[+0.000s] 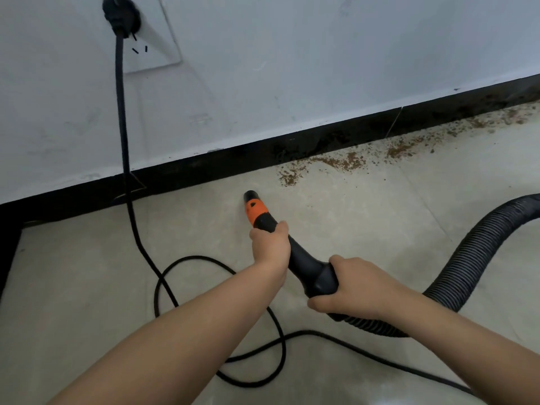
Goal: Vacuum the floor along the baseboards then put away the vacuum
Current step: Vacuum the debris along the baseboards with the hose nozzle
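Tiled floor (pixel 380 229), baseboard (pixel 204 168) edge, both hands gripping nozzle (pixel 257 209)

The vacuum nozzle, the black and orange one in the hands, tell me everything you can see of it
The vacuum nozzle is a tapered black plastic wand with an orange collar near its narrow tip. It slants down toward the floor tile, its tip just short of the baseboard and left of the brown debris. The left hand grips it behind the collar; the right hand grips the wide end, where the ribbed hose joins.
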Motion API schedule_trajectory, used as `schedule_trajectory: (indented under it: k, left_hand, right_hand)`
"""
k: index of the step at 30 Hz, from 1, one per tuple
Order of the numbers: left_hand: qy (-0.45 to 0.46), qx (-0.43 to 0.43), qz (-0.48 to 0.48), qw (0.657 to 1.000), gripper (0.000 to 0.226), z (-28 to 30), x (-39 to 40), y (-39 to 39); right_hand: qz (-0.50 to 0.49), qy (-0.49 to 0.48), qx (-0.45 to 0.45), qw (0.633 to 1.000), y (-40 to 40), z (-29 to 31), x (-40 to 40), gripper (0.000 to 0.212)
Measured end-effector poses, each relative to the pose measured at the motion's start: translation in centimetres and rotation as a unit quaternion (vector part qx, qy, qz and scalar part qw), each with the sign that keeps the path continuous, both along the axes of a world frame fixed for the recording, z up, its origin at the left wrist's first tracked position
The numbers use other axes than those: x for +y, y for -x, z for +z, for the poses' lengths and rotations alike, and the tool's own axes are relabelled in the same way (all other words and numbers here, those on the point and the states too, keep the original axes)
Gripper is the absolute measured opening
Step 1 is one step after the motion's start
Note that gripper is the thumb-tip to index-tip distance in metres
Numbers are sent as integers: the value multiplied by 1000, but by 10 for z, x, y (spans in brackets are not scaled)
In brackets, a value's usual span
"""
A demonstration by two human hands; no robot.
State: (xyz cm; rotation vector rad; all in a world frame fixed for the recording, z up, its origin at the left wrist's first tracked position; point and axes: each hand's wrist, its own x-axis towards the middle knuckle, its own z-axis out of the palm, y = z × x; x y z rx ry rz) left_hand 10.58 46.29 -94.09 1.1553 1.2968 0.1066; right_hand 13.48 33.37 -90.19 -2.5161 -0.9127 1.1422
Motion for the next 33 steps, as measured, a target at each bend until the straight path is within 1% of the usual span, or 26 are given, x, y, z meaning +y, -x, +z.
schedule_trajectory:
  k: [2,4,7,10,12,15,18,20,23,25,28,31,33]
  left_hand:
    - [-7,13,39,999,50,2,8,6]
    - [-12,21,57,998,52,3,22,9]
    - [-11,19,22,1000,54,8,48,5]
    - [-10,19,1,1000,55,15,66,0]
    - [-24,25,26,999,54,16,73,1]
    - [-32,38,109,993,55,14,84,9]
    - [-33,45,170,984,57,13,91,25]
    - [-42,54,195,978,58,10,97,35]
    - [-38,48,212,975,61,7,106,44]
    - [-24,38,206,978,61,7,108,45]
    - [20,16,197,980,58,12,94,42]
    - [92,-23,202,975,58,18,60,37]
    - [111,-42,213,970,56,23,29,37]
  right_hand:
    - [1,-12,5,1000,-2,-6,9,41]
    - [-11,-37,7,999,1,-12,22,39]
    - [-44,-84,10,995,11,-19,44,40]
    - [-59,-108,13,992,15,-22,62,41]
    - [-58,-121,37,990,10,-23,73,37]
    - [-45,-140,107,983,0,-23,89,30]
    - [-27,-139,183,973,2,-27,102,25]
    - [-12,-133,212,968,7,-32,110,24]
    - [2,-135,212,968,14,-37,119,26]
    - [8,-139,206,969,15,-38,119,27]
    - [15,-137,208,968,6,-29,101,20]
    - [34,-99,207,973,-23,-9,67,33]
    - [49,-69,236,968,-43,2,39,52]
